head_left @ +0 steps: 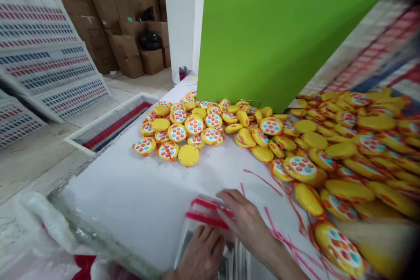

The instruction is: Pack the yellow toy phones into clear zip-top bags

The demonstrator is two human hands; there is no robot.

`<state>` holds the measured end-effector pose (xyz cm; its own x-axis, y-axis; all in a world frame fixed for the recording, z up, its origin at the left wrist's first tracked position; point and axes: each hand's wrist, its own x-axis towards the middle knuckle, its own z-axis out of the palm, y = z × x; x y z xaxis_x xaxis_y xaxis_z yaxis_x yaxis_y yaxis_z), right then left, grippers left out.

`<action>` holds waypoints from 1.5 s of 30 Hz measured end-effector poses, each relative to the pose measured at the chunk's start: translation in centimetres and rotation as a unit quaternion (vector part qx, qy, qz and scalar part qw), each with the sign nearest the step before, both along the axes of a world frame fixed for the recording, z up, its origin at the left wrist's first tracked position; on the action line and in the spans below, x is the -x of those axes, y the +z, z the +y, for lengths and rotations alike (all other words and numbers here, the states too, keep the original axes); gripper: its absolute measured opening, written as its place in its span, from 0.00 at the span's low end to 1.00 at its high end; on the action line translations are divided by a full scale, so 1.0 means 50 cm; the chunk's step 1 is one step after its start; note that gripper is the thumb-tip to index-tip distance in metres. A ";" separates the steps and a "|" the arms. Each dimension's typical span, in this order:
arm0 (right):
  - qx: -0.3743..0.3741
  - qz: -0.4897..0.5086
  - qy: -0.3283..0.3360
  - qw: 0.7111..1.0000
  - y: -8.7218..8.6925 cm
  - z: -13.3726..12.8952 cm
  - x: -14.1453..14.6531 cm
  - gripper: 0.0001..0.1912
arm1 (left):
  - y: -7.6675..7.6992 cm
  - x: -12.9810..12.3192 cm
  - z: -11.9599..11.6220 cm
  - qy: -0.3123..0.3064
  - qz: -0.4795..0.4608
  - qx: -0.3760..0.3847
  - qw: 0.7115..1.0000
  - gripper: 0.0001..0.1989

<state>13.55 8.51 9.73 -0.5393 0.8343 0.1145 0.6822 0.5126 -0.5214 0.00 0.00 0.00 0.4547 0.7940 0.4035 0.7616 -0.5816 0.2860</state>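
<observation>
Both hands lie flat, fingers together, on a clear plastic bag [203, 232] with red strips at the near edge of the white bench [144, 192]: left hand [201, 256] below, right hand [246, 221] on the strips. Round, glossy yellow toys [193, 124], too many to count, are heaped behind. A green board [272, 30] and brown cartons [127, 52] stand beyond.
</observation>
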 end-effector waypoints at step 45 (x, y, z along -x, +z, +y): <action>0.014 0.245 -0.192 0.950 -0.091 -0.144 0.002 0.11 | 0.118 0.047 0.053 -0.031 -0.237 0.261 0.935 0.20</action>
